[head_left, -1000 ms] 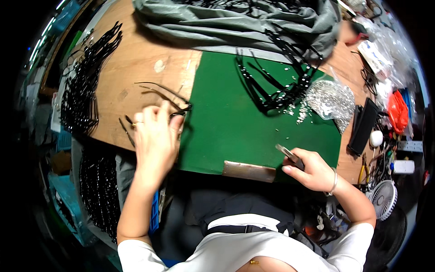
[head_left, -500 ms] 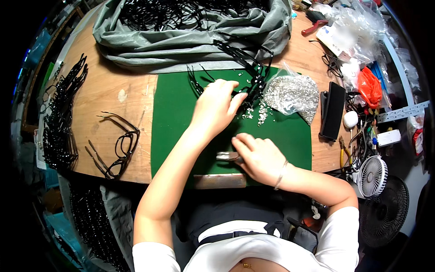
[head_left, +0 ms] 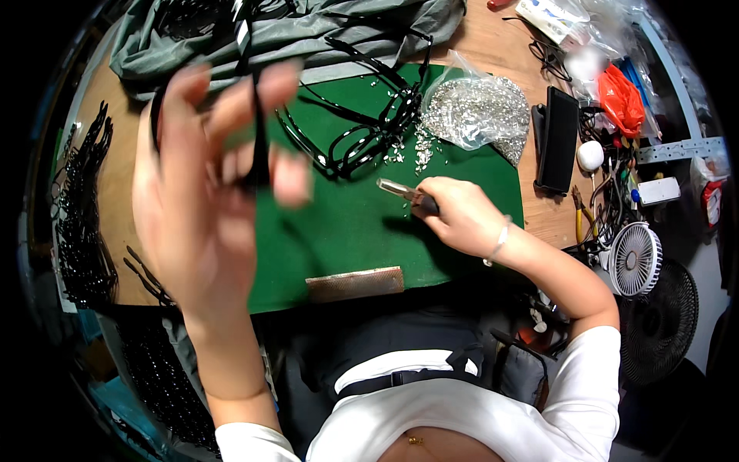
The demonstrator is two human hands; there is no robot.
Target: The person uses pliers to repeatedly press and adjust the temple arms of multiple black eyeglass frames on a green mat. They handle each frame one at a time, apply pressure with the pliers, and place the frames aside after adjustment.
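Wooden tabletop (head_left: 115, 177) carries a green mat (head_left: 346, 223), and both hands work over that mat.

Left hand (head_left: 204, 200): raised close to the camera and blurred. Its fingers pinch a thin black piece (head_left: 258, 131), apparently an eyeglass temple arm, held roughly upright between thumb and fingertips. The blur does not permit a firmer identification.

Right hand (head_left: 462, 215): resting low on the mat, closed around a small tool (head_left: 404, 191) with a dark grip and a metal tip. The tip points toward the left hand.

Between the two hands and slightly beyond them lies a cluster of black eyeglass frames (head_left: 362, 135) on the mat, well apart from the left hand and near the tool tip. Loose small metal parts (head_left: 419, 150) are scattered just beyond the tool tip.

Containers: a clear plastic bag (head_left: 473, 112), lying open beyond the right hand, holds a heap of small silvery parts; some have spilled onto the mat beside it.

A flat brown rectangular block (head_left: 356, 283) sits at the near edge of the mat, between the forearms. Grey cloth (head_left: 308, 35) lies beyond the frames. Outboard of the left hand, rows of black frames (head_left: 81, 208) line the tabletop edge. Outboard of the right hand stand a black case (head_left: 556, 138) and a small white fan (head_left: 637, 260).
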